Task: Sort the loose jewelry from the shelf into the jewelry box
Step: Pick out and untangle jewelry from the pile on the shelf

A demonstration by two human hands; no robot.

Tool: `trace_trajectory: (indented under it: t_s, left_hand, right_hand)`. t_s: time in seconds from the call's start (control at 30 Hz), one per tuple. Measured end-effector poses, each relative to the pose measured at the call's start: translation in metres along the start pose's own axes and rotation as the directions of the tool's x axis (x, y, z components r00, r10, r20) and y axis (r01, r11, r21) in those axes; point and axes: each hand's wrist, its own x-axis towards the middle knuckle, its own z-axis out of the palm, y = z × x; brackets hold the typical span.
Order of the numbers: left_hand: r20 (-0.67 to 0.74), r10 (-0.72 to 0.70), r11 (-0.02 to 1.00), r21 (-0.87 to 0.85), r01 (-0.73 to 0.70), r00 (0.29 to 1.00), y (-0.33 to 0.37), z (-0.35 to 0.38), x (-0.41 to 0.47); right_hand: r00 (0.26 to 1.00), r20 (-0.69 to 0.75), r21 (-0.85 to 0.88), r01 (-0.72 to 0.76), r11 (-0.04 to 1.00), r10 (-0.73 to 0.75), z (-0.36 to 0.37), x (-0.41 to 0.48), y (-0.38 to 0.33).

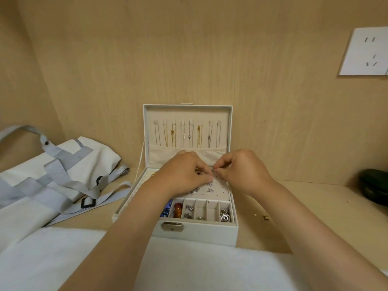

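Pinching something tiny, maybe an earring (213,170), the left hand (182,175) and right hand (243,171) hover over the white jewelry box (199,232); shiny metal pieces (225,215) sit in its little front slots (212,211).

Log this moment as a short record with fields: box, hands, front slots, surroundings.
Box: jewelry box on the shelf, lid open and upright, necklaces hanging inside it
Left hand: left hand over the earring panel, pinching a small piece, too small to identify
Right hand: right hand pinching the same small piece
Front slots: blue piece, reddish-brown piece, silver pieces
Left of box: tote bag
Right of box: loose bits
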Motion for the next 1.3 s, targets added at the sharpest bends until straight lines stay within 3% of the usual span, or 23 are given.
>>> trace_trajectory:
  t_s: [0.17, 0.3, 0.43, 0.67, 0.83, 0.9, 0.97, 1.03, 1.3]
  left_hand:
    - [-0.003, 0.019, 1.000, 0.009, -0.019, 1.000, -0.001, 0.000, 0.000]
    - [-0.066, -0.065, 0.969, -0.244, 0.047, 0.996, -0.004, -0.009, 0.000]
    - [-0.042, -0.129, 0.869, -0.486, 0.092, 0.991, -0.001, -0.016, -0.002]
    - [0.057, -0.169, 0.757, -0.631, 0.166, 0.984, -0.002, -0.022, -0.006]
    - [0.124, -0.140, 0.775, -0.604, 0.187, 0.982, -0.004, -0.025, -0.010]
    - [0.136, -0.137, 0.771, -0.607, 0.192, 0.981, -0.004, -0.024, -0.011]
    - [0.135, -0.138, 0.766, -0.613, 0.192, 0.981, -0.004, -0.024, -0.011]
    - [0.122, -0.142, 0.762, -0.620, 0.187, 0.982, -0.002, -0.023, -0.012]
    - [0.077, -0.196, 0.719, -0.666, 0.196, 0.978, 0.003, -0.021, -0.011]
  right_hand:
    - [0.996, -0.023, -0.224, 0.079, 0.971, -0.087, 0.006, -0.003, -0.005]
    - [0.983, -0.025, -0.317, 0.164, 0.934, -0.181, 0.010, -0.004, -0.011]
    - [0.975, -0.027, -0.370, 0.197, 0.908, -0.223, 0.014, -0.002, -0.013]
    - [0.968, 0.109, -0.349, 0.250, 0.903, -0.226, 0.005, -0.002, -0.013]
    - [0.985, 0.129, -0.203, 0.143, 0.969, -0.119, 0.002, -0.001, -0.008]
    - [0.993, 0.073, 0.044, 0.085, 0.995, -0.088, 0.002, 0.000, -0.009]
    - [0.997, 0.062, 0.349, 0.030, 0.937, -0.055, -0.001, 0.000, -0.015]
    - [0.994, 0.101, 0.499, -0.016, 0.866, -0.039, -0.005, -0.002, -0.020]
    - [0.984, 0.172, 0.663, -0.154, 0.732, 0.051, -0.013, -0.006, -0.020]
